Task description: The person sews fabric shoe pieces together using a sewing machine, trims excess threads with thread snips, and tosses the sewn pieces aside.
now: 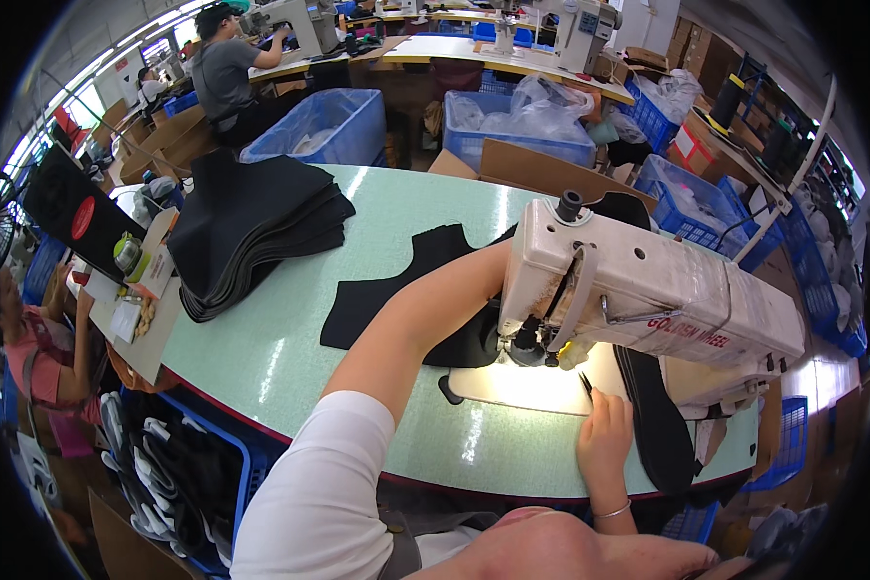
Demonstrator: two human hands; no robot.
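Observation:
A white sewing machine (638,290) stands before me, its lamp lighting the pale sewing plate (512,387). My left forearm (445,304) crosses a black cut fabric piece (382,300) and goes behind the machine head, which hides my left hand and its fingers. Close to the plate's right side, my right hand (606,430) is closed round a thin dark pointed tool (586,385), its tip toward the needle area. What the tool is exactly is too small to tell. Black fabric (659,425) also hangs along the right of the plate.
A thick stack of black cut pieces (251,227) lies on the green table (290,372), left. Blue crates (324,126) stand beyond it. Below left, a blue bin (246,474) holds black and white pieces. One co-worker (43,348) is at left, another (224,72) farther back.

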